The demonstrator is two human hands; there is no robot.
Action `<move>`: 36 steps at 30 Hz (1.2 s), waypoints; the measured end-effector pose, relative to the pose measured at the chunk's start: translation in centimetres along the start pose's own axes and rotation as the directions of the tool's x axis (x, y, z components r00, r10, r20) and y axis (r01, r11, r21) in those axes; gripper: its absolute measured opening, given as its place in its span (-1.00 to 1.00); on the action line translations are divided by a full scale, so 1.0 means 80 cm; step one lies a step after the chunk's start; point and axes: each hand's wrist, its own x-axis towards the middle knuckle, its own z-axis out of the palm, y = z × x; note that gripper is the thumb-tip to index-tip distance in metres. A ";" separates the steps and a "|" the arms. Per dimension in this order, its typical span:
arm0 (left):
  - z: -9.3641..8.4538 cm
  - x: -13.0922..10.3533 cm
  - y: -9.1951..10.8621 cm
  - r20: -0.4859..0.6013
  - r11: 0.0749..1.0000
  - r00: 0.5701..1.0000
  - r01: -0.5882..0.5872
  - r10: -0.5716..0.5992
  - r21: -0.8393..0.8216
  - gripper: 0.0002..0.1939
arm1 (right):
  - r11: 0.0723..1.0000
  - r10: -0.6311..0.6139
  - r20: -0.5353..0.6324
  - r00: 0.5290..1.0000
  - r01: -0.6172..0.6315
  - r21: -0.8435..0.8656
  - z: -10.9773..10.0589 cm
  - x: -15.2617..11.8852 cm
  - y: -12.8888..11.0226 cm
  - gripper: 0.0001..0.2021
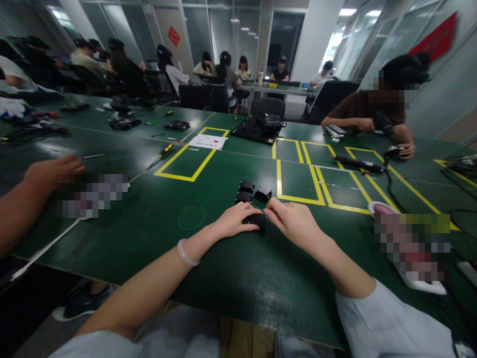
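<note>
On the green table, my left hand [235, 220] has its thumb and fingers around a small black block [258, 222], which rests on the tabletop. Just right of that block is my right hand [288, 217], its fingers bent together near the block's upper right edge; whatever lies between the fingertips is too small to make out. Beyond my hands sit more black blocks: a pair [245, 191] side by side, partly behind my left fingers, and a tilted one [263, 193] to their right.
Yellow tape rectangles mark the green table [223, 258]. A screwdriver [161, 155] and a paper sheet [207, 141] lie ahead on the left. A white-edged tray [428, 287] is at right. A person's hand [55, 171] reaches in from the left; another person [387, 99] holds a tool.
</note>
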 end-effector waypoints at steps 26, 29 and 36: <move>0.000 0.000 -0.001 -0.002 1.000 1.000 -0.003 0.003 -0.006 -0.58 | 0.997 -0.026 -0.019 0.999 0.027 0.076 -0.006 -0.004 0.003 -0.84; 0.000 0.000 -0.001 -0.003 1.000 1.000 -0.004 0.004 -0.006 -0.57 | 0.997 -0.033 -0.020 0.999 0.034 0.071 -0.006 -0.003 0.004 -0.75; 0.000 0.000 -0.001 0.001 1.000 1.000 -0.003 0.003 0.000 -0.57 | 0.999 0.026 0.036 0.999 -0.028 0.047 -0.004 -0.001 0.002 -0.79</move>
